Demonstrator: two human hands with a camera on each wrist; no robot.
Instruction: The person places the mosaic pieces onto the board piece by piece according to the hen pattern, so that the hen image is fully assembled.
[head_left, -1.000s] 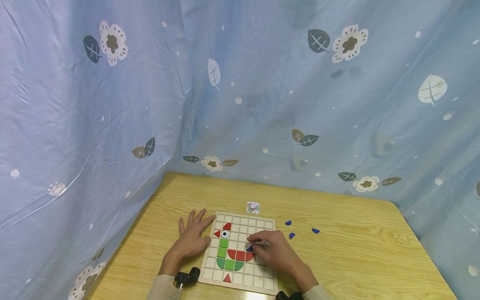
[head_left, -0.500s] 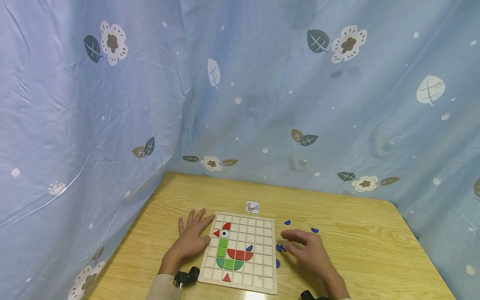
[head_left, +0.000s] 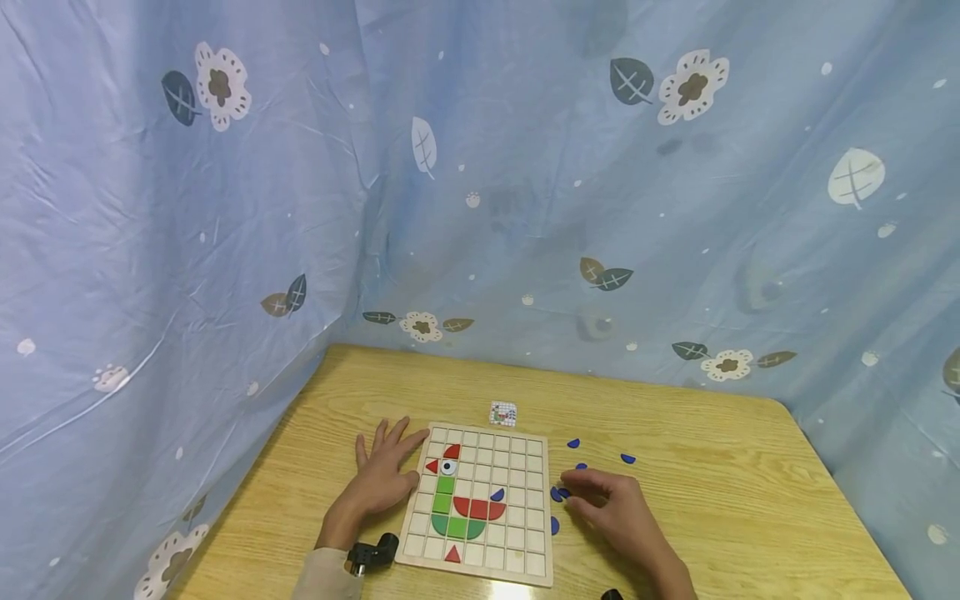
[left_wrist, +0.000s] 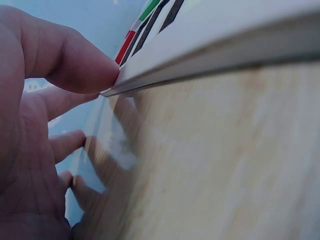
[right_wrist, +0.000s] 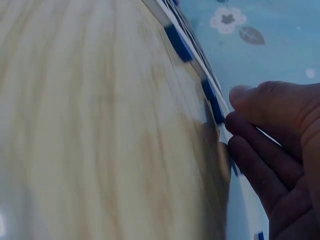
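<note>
The wooden grid board lies on the table, with red, green and blue pieces forming a bird-like figure around a round eye piece. My left hand has its fingers spread at the board's left edge; in the left wrist view its thumb meets the edge. On the board, a blue half-round piece lies above the red row. My right hand is right of the board, thumb and index finger apart beside two blue half-round pieces. Nothing shows between its fingertips.
A small picture card lies behind the board. Other blue half-round pieces lie right of it, one by its edge and another farther out. A blue patterned curtain surrounds the wooden table.
My right hand has let go of a blue half-round piece on the board and moved right to the loose blue pieces. The left hand has stayed at the board's edge.
</note>
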